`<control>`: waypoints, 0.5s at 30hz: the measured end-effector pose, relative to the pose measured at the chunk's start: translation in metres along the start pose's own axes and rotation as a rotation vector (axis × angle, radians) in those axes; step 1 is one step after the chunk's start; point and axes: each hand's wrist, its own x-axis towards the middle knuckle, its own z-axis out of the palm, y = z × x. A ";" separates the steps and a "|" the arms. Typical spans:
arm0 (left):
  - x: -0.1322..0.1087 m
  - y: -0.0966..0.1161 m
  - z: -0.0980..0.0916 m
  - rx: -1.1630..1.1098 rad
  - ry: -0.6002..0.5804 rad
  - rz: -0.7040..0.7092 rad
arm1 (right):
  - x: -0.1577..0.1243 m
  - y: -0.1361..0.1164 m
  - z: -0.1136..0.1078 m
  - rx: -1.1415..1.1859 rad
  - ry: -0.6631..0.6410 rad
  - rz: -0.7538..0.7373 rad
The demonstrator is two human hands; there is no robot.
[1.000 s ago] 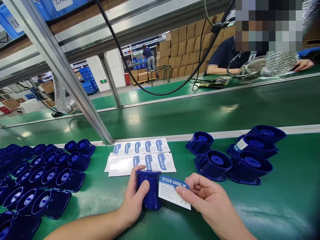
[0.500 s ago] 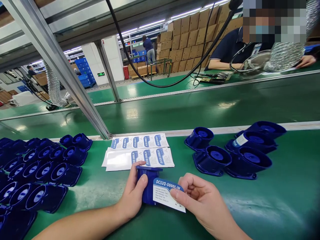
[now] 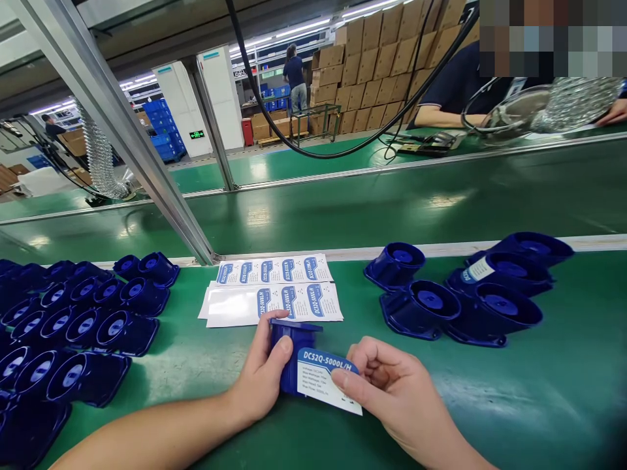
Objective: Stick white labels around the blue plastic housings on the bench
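Observation:
My left hand (image 3: 264, 372) is wrapped round a dark blue plastic housing (image 3: 290, 375), its thumb on the near side and its flange facing up. Between the thumb and fingers of my right hand (image 3: 386, 385) is the right end of a white and blue label (image 3: 318, 382) printed DC52Q-5000L/H. The label's left edge lies against the housing's side, while its right part stands off it. Just beyond the hands, sheets of similar labels (image 3: 274, 271) lie on the green table (image 3: 206, 365).
Rows of blue housings (image 3: 117, 329) fill the left side. Several more (image 3: 426, 300) stand at the right, one bearing a label (image 3: 477, 269). A metal post (image 3: 147, 163) rises behind the sheets. Across the bench, a person's arm (image 3: 445, 116) rests near a flexible duct (image 3: 582, 104).
The view has shifted slightly, so the background and housings sit a little differently. Both hands keep their hold, and the label has barely moved against the housing.

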 end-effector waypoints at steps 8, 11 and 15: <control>-0.001 -0.001 -0.001 -0.002 -0.007 0.004 | -0.007 -0.010 0.012 0.032 0.113 -0.010; -0.001 0.000 0.000 -0.006 -0.004 0.009 | -0.006 -0.011 0.012 0.025 0.108 -0.005; -0.001 0.000 -0.001 -0.008 -0.008 0.002 | -0.006 -0.010 0.012 0.020 0.114 -0.003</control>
